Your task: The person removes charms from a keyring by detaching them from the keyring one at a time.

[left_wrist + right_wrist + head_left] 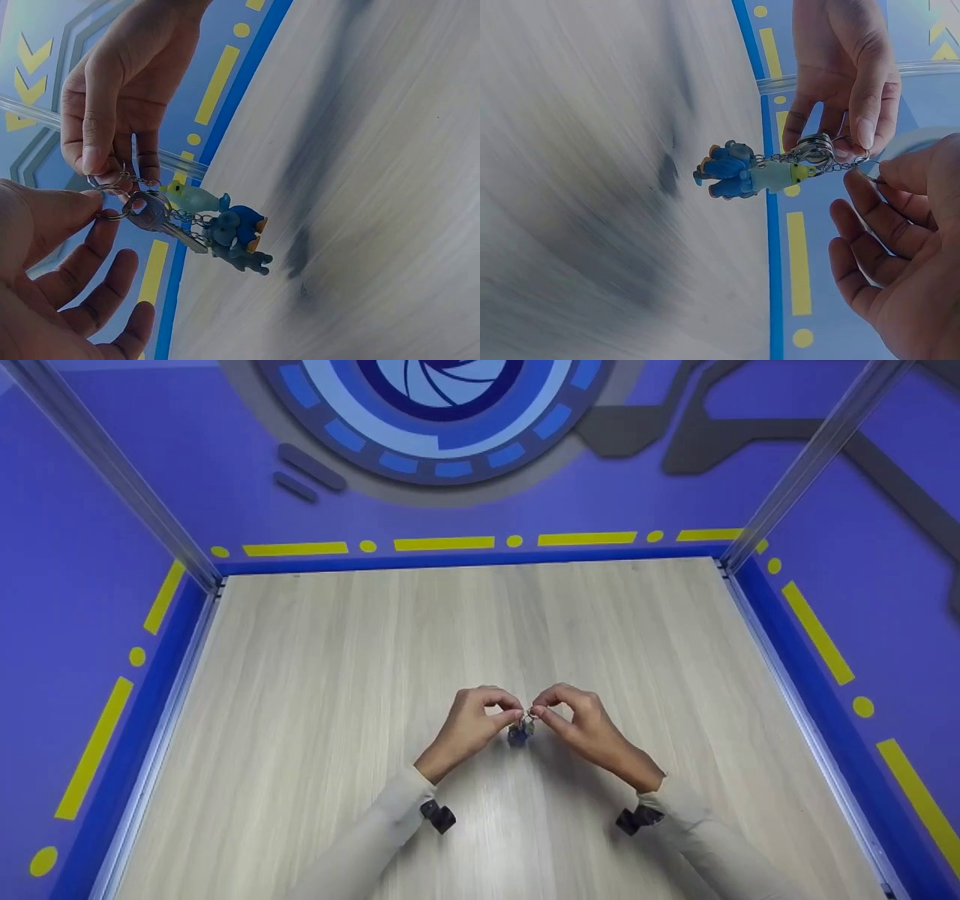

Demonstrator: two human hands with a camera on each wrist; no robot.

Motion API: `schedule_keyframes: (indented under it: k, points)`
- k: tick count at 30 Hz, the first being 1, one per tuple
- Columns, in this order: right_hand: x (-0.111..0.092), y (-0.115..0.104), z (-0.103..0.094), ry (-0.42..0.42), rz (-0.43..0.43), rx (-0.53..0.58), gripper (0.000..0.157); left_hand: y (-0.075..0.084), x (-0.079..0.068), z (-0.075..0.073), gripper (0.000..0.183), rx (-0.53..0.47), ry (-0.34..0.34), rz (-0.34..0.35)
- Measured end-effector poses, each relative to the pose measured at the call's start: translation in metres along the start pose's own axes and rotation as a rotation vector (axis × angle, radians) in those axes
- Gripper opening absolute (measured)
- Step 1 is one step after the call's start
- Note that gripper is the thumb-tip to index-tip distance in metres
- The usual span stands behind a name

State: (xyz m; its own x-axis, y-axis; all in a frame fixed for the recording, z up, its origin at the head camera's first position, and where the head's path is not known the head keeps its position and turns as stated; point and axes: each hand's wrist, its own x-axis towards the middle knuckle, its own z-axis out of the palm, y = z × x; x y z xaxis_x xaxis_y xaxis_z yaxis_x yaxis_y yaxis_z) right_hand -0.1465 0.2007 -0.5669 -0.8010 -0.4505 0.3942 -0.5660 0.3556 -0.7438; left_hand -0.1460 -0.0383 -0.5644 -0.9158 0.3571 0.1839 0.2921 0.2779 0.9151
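Keychain (520, 733) is held in mid-air between both hands, above the near middle of the tabletop (337, 660). Grip status: metal rings (115, 217) are pinched between thumb and forefinger by the left hand (471, 726), and ring metal is pinched the same way from the opposite side by the right hand (590, 729).

Step in hand, as judged: the rings are being worked by the fingertips. Whether a ring is being spread or threaded can't be told from these views. For the next move, both pinches should be held firm, ring edges lined up by fine fingertip work, and swing in the hanging load avoided.

Around: a key (150, 214) is hung from the rings, next to thin chains and small charms: pale green with a yellow head (196, 198), blue (246, 223), grey (225, 227). Exact charm count is hidden by overlap. In the way: contact points are partly covered by fingertips, and chains are bunched close by, so a snag is possible. Left wrist camera (439, 816) and right wrist camera (640, 819) are worn well apart from the keychain. Tabletop is bordered by blue-purple walls (172, 450).
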Motion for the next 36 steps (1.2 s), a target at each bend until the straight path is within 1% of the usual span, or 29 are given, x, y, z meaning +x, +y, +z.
schedule_keyframes:
  k: [3,7,12,16,20,25,30,36]
  points:
    - [-0.0003,0.0004,0.0,0.001,0.02,0.01,0.007,-0.0011,-0.0002,0.0008,0.005,0.01,0.015,0.032]
    - [-0.0011,0.0001,0.0001,0.007,0.042,0.032,0.005,-0.0017,-0.0007,0.0015,0.006,0.034,0.033,0.089]
    - [-0.0013,-0.0012,0.0,0.024,0.072,0.05,0.004,-0.0035,-0.0014,0.0028,0.007,0.034,0.084,0.126]
    - [-0.0012,-0.0009,0.0009,0.038,0.083,0.061,0.008,-0.0036,-0.0016,0.0036,0.005,0.023,0.128,0.13]
    - [-0.0021,-0.0007,0.002,0.048,0.091,0.081,0.009,-0.003,-0.0019,0.0046,0.005,0.017,0.154,0.129]
    - [-0.0034,-0.0021,0.004,0.047,0.115,0.09,0.008,-0.0027,-0.003,0.0046,0.005,0.013,0.165,0.113]
    - [-0.0043,-0.0033,0.0059,0.038,0.138,0.098,0.009,-0.0029,-0.0033,0.0046,0.005,0.003,0.177,0.122]
    - [-0.0059,-0.0017,0.0077,0.033,0.16,0.11,0.008,-0.0025,-0.0034,0.0045,0.007,0.018,0.191,0.12]
